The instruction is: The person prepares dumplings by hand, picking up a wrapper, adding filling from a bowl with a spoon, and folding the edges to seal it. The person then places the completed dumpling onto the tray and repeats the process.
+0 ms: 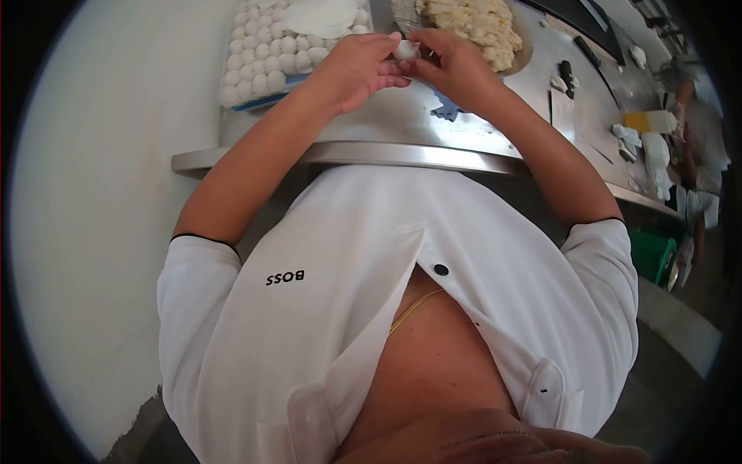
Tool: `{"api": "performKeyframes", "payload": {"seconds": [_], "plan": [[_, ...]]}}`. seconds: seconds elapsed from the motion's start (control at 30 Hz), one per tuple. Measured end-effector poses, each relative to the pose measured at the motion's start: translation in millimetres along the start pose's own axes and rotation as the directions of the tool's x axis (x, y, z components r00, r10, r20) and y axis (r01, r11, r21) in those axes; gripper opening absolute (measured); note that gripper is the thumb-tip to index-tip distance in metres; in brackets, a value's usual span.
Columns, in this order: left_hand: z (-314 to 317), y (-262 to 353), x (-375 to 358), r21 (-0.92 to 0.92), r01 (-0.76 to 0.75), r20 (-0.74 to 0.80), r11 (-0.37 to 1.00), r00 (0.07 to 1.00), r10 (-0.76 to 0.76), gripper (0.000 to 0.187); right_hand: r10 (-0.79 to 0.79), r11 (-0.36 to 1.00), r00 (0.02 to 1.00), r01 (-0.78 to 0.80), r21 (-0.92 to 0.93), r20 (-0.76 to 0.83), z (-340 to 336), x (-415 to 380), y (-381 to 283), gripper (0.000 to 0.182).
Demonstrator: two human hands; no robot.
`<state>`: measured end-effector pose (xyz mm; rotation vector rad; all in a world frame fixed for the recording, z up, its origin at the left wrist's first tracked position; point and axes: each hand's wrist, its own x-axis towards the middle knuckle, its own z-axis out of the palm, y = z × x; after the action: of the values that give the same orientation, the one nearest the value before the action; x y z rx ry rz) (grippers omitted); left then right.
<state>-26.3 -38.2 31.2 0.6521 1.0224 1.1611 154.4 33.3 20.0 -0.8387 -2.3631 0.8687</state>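
Between my two hands, over the near part of the steel table, is a small white dough ball. My left hand holds it from the left, with the thumb on top and the other fingers stretched below. From the other side, the curled fingers and thumb of my right hand pinch it. A tray packed with several rows of similar white balls lies beside my left hand, partly covered by a pale sheet. Behind my right hand stands a wide metal bowl heaped with a lumpy, pale yellow mixture.
A blue cloth lies below my right hand. Farther right are a wide-bladed scraper, a dark-handled knife and a yellow-and-white container. The steel table's edge runs before my body. Another person is partly visible at far right.
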Motion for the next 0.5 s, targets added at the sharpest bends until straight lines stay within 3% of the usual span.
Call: {"api": "performKeyframes", "payload": {"seconds": [0.13,0.17,0.2,0.23,0.3,0.33,0.4,0.5], "plan": [[-34.3,23.1,-20.7,0.129,0.06,-0.125,0.99,0.991,-0.044,0.031,0.1,0.986,0.982,-0.12,0.119,0.161,16.6,28.2,-11.7,0.029],[-53.8,29.9,-17.1,0.532,0.035,-0.196,0.846,0.977,0.082,0.029,0.097,0.986,0.981,-0.118,0.117,0.17,24.0,35.4,-10.4,0.029],[-71.6,35.4,-13.9,0.836,0.054,-0.207,0.546,0.953,0.221,0.028,0.079,0.99,0.986,-0.095,0.101,0.15,34.4,43.2,-7.2,0.029],[-87.6,38.6,-12.3,0.832,0.053,-0.21,0.552,0.951,0.226,0.028,0.058,0.994,0.99,-0.068,0.083,0.126,43.4,50.1,-6.3,0.03],[-111.0,43.8,-6.6,0.989,0.121,-0.089,-0.086,0.948,0.305,0.028,0.086,0.996,0.982,-0.091,0.019,0.167,55.4,64.3,-13.8,0.031],[-117.7,39.8,-1.7,0.989,0.123,-0.094,-0.078,0.948,0.304,0.028,0.119,0.993,0.972,-0.113,-0.042,0.2,61.5,70.7,-16.7,0.031],[-126.6,27.9,5.0,0.96,-0.063,0.16,-0.275,0.923,0.349,0.03,0.136,0.987,0.961,-0.112,-0.113,0.242,77.5,83.7,-15.2,0.031],[-128.6,10.7,16.2,0.928,-0.132,0.266,-0.347,0.889,0.374,0.035,0.131,0.969,0.954,-0.065,-0.239,0.271,93.9,92.2,-14.2,0.03]]}}
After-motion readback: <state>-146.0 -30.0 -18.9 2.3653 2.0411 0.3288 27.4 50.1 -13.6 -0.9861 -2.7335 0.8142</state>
